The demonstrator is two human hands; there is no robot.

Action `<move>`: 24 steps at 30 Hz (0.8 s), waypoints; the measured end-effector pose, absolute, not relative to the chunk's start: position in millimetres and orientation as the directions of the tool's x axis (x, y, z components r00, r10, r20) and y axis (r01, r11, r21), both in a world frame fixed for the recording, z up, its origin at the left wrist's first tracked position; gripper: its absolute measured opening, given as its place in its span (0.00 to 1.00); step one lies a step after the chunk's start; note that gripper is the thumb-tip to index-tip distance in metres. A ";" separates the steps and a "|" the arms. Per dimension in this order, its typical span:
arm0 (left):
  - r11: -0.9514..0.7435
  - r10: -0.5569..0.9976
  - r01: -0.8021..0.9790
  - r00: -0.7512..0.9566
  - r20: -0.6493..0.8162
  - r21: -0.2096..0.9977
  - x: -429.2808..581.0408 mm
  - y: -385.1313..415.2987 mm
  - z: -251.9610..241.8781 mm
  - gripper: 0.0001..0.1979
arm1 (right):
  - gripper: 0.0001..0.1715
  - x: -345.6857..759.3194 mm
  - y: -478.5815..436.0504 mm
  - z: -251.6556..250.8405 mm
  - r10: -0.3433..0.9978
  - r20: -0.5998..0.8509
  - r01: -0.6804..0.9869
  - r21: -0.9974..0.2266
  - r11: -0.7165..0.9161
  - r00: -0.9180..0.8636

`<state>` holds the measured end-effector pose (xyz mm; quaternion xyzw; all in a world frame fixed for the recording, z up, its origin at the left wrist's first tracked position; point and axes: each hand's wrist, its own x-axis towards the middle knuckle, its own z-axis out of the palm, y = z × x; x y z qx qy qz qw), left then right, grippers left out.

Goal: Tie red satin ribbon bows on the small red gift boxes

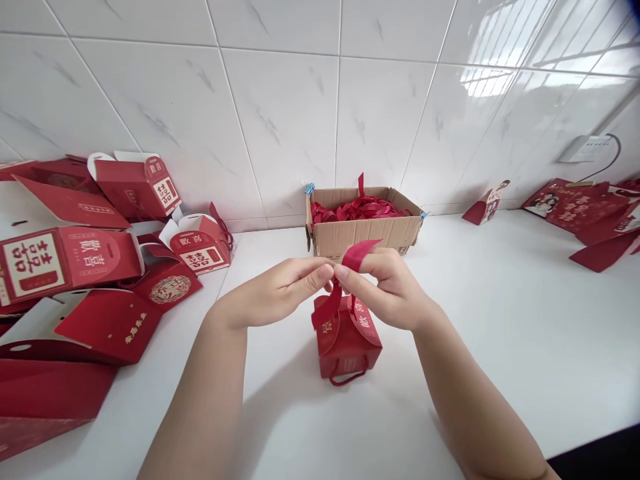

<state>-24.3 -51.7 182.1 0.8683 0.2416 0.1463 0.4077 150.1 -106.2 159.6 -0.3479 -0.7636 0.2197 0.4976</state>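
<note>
A small red gift box (pixel 349 350) with gold characters and a cord handle stands on the white tabletop in front of me. Dark red ribbon (pixel 361 252) runs at its top, one tail hanging over the left side and another sticking out to the right. My left hand (pixel 280 290) is closed with thumb and fingers pinching the ribbon just above the box. Right beside it, my right hand (pixel 387 283) also pinches the ribbon, thumb tips almost touching. The exact spot between the fingertips is partly hidden.
Behind my hands, a cardboard box (pixel 367 232) full of red ribbons stands against the tiled wall. Several red gift boxes (pixel 113 267) are heaped at the left. More red boxes (pixel 595 213) lie at the far right, with one small red box (pixel 486 203) near the wall.
</note>
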 end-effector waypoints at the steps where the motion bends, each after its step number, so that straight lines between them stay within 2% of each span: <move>1: -0.541 0.546 0.292 0.836 0.065 0.789 -24.2 -50.9 181.5 0.20 | 0.22 150.8 -105.1 159.1 0.722 0.636 0.336 -0.640 0.691 -0.273; 5: -0.482 0.587 0.285 0.807 0.063 0.829 -23.2 -48.6 181.4 0.20 | 0.18 153.0 -102.6 158.7 0.623 0.727 0.390 -0.506 0.770 -0.288; 8: -0.436 0.613 0.288 0.789 0.047 0.853 -22.0 -48.0 182.5 0.15 | 0.15 154.2 -103.2 159.4 0.608 0.746 0.410 -0.482 0.774 -0.271; 13: -0.381 0.729 0.309 0.681 0.077 0.871 -26.7 -45.5 185.0 0.15 | 0.14 155.5 -104.5 160.4 0.705 0.671 0.420 -0.585 0.694 -0.229; 18: -0.342 0.845 0.268 0.508 0.169 0.901 -31.9 -44.1 186.6 0.15 | 0.15 156.3 -101.7 160.7 0.767 0.606 0.262 -0.721 0.642 -0.210; 24: -0.368 0.890 0.336 0.397 0.224 0.867 -33.6 -42.9 185.1 0.15 | 0.14 172.8 -94.2 158.1 0.801 0.571 0.176 -0.783 0.597 -0.180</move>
